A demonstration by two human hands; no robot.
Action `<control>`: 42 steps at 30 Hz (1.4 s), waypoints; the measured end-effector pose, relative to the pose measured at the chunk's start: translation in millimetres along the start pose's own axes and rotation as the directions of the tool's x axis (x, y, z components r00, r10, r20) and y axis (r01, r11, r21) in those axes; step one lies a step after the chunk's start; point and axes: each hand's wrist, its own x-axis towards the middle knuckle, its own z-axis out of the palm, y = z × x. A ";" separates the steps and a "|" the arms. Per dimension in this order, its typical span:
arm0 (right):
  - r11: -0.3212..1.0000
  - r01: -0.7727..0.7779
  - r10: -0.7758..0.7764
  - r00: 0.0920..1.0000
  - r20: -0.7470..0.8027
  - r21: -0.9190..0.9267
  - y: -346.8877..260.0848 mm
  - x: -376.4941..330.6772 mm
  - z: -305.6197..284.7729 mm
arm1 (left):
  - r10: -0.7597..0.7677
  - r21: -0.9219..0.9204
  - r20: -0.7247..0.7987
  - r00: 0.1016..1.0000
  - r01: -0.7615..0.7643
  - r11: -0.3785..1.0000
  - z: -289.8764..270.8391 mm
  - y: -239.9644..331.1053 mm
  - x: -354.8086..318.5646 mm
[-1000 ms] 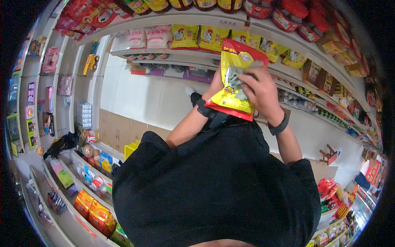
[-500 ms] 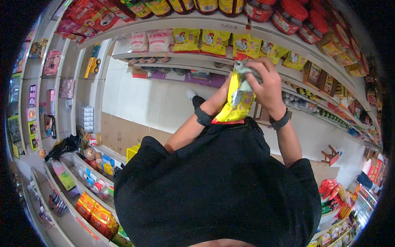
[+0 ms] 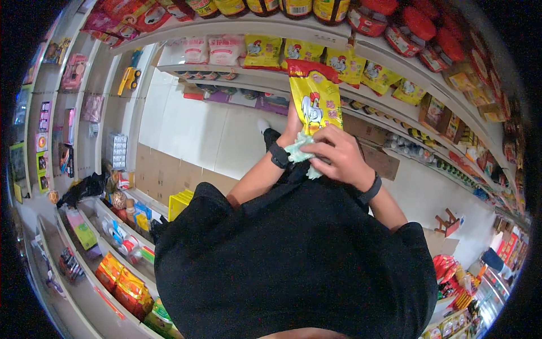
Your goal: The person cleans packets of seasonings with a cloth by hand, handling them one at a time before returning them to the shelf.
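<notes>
A yellow packet with a red top band and a white rooster picture is held up in front of my chest, its printed face toward me. My left hand grips it from the left and behind; most of those fingers are hidden by the packet. My right hand is closed on a crumpled pale green cloth, pressed against the packet's lower end. Similar yellow rooster packets stand in a row on the shelf ahead, beside pink-and-white packets.
Brown-and-yellow jars and red-lidded tubs fill the upper shelf. A small wooden stool stands on the floor at right. Shelves with toys run along the left, near a yellow crate. Cardboard lies on the floor.
The packet has been turned so its rooster face and red band show at the top. My right hand with the cloth has moved down from the packet's upper end to its lower end.
</notes>
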 end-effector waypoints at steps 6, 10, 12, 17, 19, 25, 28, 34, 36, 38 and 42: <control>0.965 -0.192 0.151 0.964 -0.218 -0.181 30.5 17.5 -16.9 | 0.040 0.093 0.201 0.979 -0.059 0.994 -45.1 -16.1 1.9; 0.882 -0.374 0.261 0.894 -0.363 -0.287 53.1 14.9 -38.8 | -0.026 0.133 -0.173 0.985 0.050 0.990 0.2 -21.9 -7.7; 0.849 -0.458 0.337 0.853 -0.399 -0.262 56.8 11.6 -42.4 | -0.084 -0.226 0.077 0.994 0.099 0.969 -6.6 -20.0 -5.7; 0.850 -0.485 0.410 0.855 -0.318 -0.206 47.9 -20.1 -15.9 | 0.038 -0.245 0.084 0.996 -0.016 0.969 -10.5 -7.1 0.4; 0.878 -0.475 0.457 0.867 -0.198 -0.058 33.5 -28.3 -10.1 | -0.009 -0.280 0.137 0.991 0.047 0.959 1.4 -4.0 4.2; 0.981 -0.169 0.159 0.982 -0.101 -0.091 10.9 -7.6 -10.4 | -0.051 -0.079 -0.129 0.990 0.041 0.996 -0.2 -14.7 -9.3; 0.971 -0.163 0.125 0.970 -0.207 -0.176 30.3 13.7 -19.2 | 0.101 0.491 -0.315 0.944 0.071 0.868 -8.5 -20.1 -11.3; 0.892 -0.389 0.282 0.877 -0.389 -0.231 78.3 16.7 -49.7 | -0.112 -0.122 0.066 0.992 0.119 0.985 -9.6 -24.7 10.0; 0.875 -0.435 0.330 0.858 -0.393 -0.214 79.4 12.9 -48.7 | -0.099 -0.305 0.113 0.989 0.129 0.944 -8.5 -20.0 10.3; 0.838 -0.486 0.372 0.842 -0.392 -0.248 92.8 -18.5 -23.7 | -0.064 -0.274 0.127 0.990 0.097 0.957 -10.9 -17.0 5.6; 0.830 -0.537 0.507 0.839 -0.199 -0.148 59.6 -30.6 -10.9 | 0.058 0.107 -0.156 0.986 -0.041 0.993 -19.8 -10.7 0.8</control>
